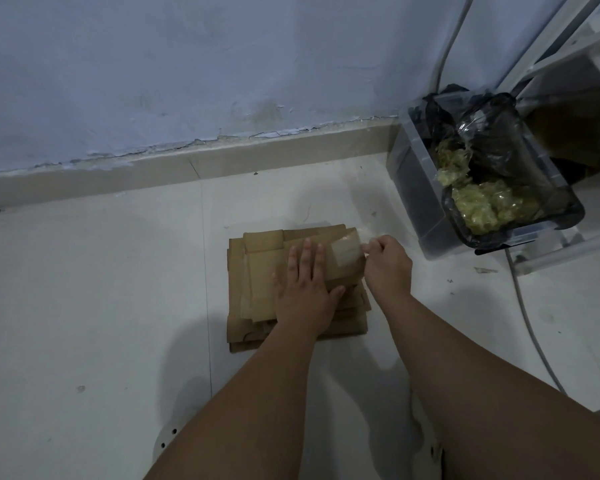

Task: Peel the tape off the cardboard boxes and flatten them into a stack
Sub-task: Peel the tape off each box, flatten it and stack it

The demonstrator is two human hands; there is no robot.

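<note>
A stack of flattened brown cardboard boxes (253,299) lies on the white floor. On top of it is one flattened box (264,268) with a strip of clear tape (347,252) across its right end. My left hand (305,289) presses flat on this top box, fingers straight. At the box's right edge, my right hand (387,261) pinches the end of the tape, which lifts a little off the cardboard there.
A clear plastic bin (426,216) lined with a black bag holds wads of peeled tape (482,202) at the right. A white cable (527,313) runs along the floor beside it. The wall and skirting (187,164) stand behind the stack.
</note>
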